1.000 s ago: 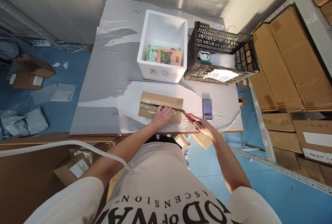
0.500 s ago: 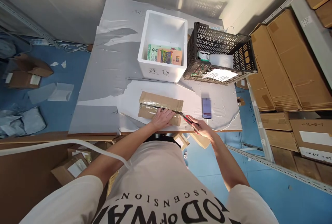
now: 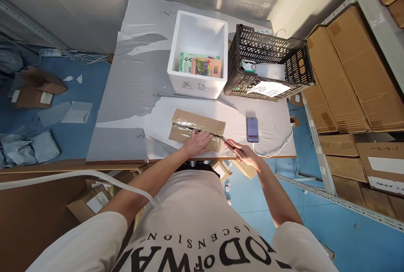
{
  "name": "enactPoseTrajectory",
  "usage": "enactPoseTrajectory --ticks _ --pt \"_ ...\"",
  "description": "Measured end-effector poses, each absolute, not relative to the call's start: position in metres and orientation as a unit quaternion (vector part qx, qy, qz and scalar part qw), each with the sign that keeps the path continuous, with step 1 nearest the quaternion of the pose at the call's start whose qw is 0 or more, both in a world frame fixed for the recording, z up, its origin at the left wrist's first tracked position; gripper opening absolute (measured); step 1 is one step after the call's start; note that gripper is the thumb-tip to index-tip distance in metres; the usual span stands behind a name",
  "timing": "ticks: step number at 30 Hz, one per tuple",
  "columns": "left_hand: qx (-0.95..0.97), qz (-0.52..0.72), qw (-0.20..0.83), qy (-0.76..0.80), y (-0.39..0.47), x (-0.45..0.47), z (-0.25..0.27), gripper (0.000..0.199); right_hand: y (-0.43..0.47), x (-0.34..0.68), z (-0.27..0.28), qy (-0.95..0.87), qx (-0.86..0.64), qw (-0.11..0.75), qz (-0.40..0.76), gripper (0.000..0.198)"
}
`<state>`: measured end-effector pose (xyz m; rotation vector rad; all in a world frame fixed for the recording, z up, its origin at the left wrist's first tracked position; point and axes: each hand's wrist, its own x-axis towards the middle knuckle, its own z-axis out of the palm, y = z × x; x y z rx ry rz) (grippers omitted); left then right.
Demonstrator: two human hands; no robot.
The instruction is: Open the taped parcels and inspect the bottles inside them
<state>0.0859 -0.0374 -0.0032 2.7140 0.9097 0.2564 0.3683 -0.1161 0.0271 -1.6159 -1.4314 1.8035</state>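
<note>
A small brown cardboard box (image 3: 197, 122), wrapped in shiny clear tape, lies at the front of the table with a dark slit along its top. My left hand (image 3: 198, 142) presses on its near side, fingers curled at the slit and gripping the box. In my closed right hand (image 3: 244, 154) is a slim red-and-black box cutter (image 3: 229, 143). Its tip meets the right end of the slit; the blade itself is hard to make out. Right of the box lies a phone (image 3: 252, 130) with its screen lit and a white cable attached.
Behind the box stand a white foam bin (image 3: 197, 85) holding colourful flat packs and a black plastic crate (image 3: 271, 53) with a few packets. Shelves of cartons (image 3: 344, 74) rise on the right. Opened packaging (image 3: 44, 146) litters the blue floor at left.
The view has shifted slightly. Both hands keep nearly the same places, with the cutter still at the right end of the box's slit.
</note>
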Motion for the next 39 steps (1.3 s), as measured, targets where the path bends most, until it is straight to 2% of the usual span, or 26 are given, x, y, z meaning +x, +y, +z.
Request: enactPoseTrajectory --ticks 13,21,25,29,32,34,37,39 --pt "0.924 0.106 0.153 0.334 -0.037 0.089 -0.006 0.050 -0.150 0.363 0.016 -0.456 -0.570 0.221 0.646 0.066" --pt "0.913 0.103 0.164 0.359 -0.031 0.095 -0.002 0.051 -0.169 0.338 -0.005 -0.389 -0.587 0.314 0.637 0.076" --pt "0.909 0.106 0.173 0.365 -0.027 0.097 -0.003 0.054 -0.182 0.344 -0.005 -0.381 -0.593 0.304 0.640 0.075" --pt "0.903 0.108 0.172 0.379 -0.019 0.103 0.001 0.061 -0.179 0.359 -0.008 -0.389 -0.651 0.311 0.573 0.072" --pt "0.901 0.102 0.164 0.389 -0.012 0.104 0.009 0.074 -0.151 0.357 -0.020 -0.440 -0.768 0.212 0.413 0.061" --pt "0.903 0.102 0.160 0.385 -0.009 0.101 0.014 0.081 -0.124 0.348 -0.031 -0.469 -0.817 0.116 0.316 0.064" --pt "0.909 0.090 0.156 0.376 -0.009 0.095 0.019 0.078 -0.095 0.335 -0.047 -0.513 -0.825 -0.004 0.236 0.077" --pt "0.909 0.079 0.160 0.377 -0.010 0.093 0.020 0.072 -0.088 0.330 -0.053 -0.542 -0.812 -0.055 0.210 0.077"
